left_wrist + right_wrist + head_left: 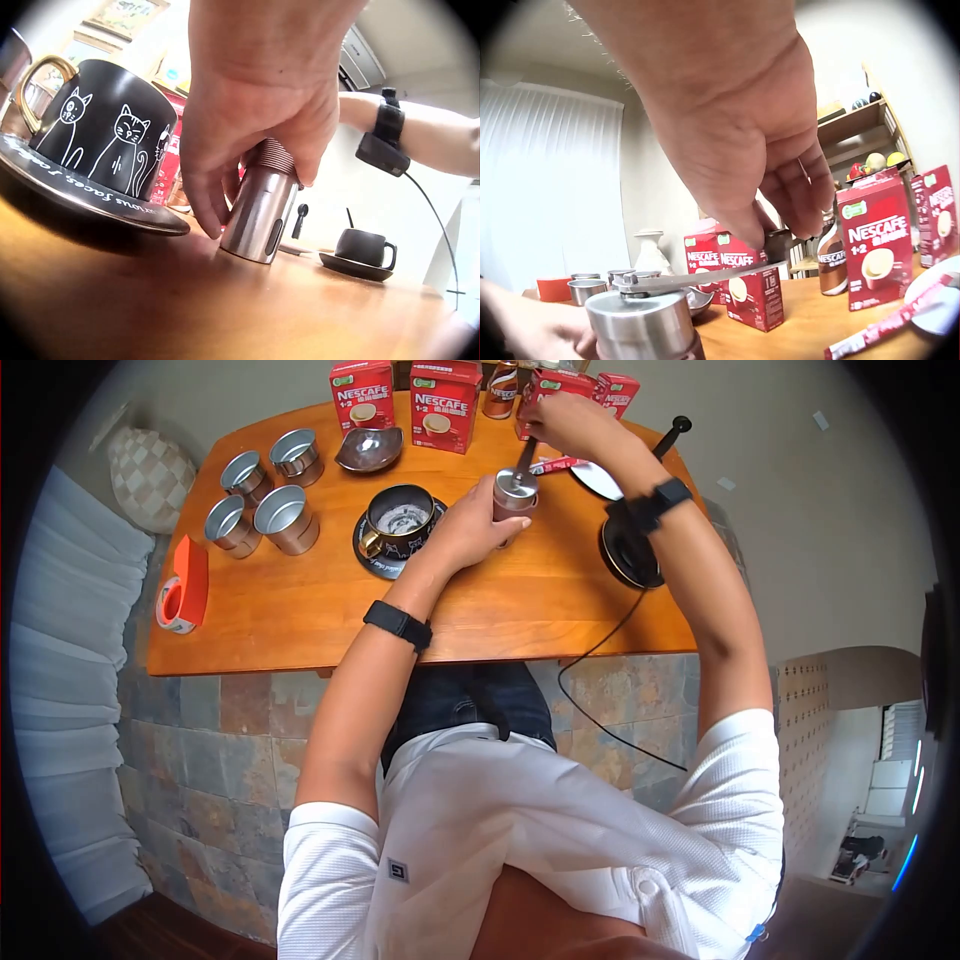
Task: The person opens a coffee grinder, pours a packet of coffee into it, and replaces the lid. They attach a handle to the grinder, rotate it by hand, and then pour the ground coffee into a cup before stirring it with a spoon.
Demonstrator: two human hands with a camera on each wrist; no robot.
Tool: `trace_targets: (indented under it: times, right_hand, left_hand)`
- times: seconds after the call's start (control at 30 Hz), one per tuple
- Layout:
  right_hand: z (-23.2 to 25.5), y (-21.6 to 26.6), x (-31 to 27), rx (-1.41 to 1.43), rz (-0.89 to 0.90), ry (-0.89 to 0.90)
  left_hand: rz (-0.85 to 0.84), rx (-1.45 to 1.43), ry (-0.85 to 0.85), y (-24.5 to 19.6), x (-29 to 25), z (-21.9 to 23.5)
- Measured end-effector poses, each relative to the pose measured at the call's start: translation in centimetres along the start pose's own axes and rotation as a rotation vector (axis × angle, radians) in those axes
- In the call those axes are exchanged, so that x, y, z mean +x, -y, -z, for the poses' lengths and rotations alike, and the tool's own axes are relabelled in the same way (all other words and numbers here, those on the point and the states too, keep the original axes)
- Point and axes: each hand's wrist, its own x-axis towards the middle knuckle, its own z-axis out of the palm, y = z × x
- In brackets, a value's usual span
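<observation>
A silver hand coffee grinder (259, 217) stands upright on the wooden table, its steel top (641, 319) facing up. My left hand (472, 528) grips its upper body, with fingers and thumb around opposite sides. Over the grinder, my right hand (575, 428) pinches the dark knob (778, 246) at the end of the flat metal crank (697, 279). To the left of the grinder, a black cup (105, 127) with white cat drawings and a gold handle sits on a black saucer (142, 214).
Several red Nescafe boxes (440, 405) and a brown bottle (501, 392) line the back. Metal cups (288, 520), a dark bowl (369, 450) and an orange tape dispenser (185, 585) are on the left. At right are another black cup (365, 247) and a red stick packet (892, 319).
</observation>
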Motion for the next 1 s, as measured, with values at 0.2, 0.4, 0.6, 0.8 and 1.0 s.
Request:
trace_targets:
  times: [0.2, 0.4, 0.6, 0.8, 1.0]
  right_hand:
    - [2.1, -0.5, -8.1, 0.055, -0.086, 0.035]
    - [5.4, 3.3, -13.8, 0.125, -0.037, 0.142]
    - [7.4, 8.1, -14.1, 0.233, 0.120, 0.141]
    - [6.9, 11.1, -9.7, 0.351, 0.493, 0.037]
    - [4.5, 12.2, -1.4, 0.295, 0.454, 0.085]
  left_hand:
    - [0.030, 0.018, 0.069, 0.1, 0.0, 0.3]
    - [-0.020, 0.055, 0.001, 0.2, 0.0, 0.1]
    - [0.023, 0.015, 0.007, 0.0, -0.2, 0.1]
    - [-0.112, -0.223, 0.022, 2.5, 0.3, -0.4]
    - [-0.119, 0.041, 0.035, 0.7, -0.3, 0.0]
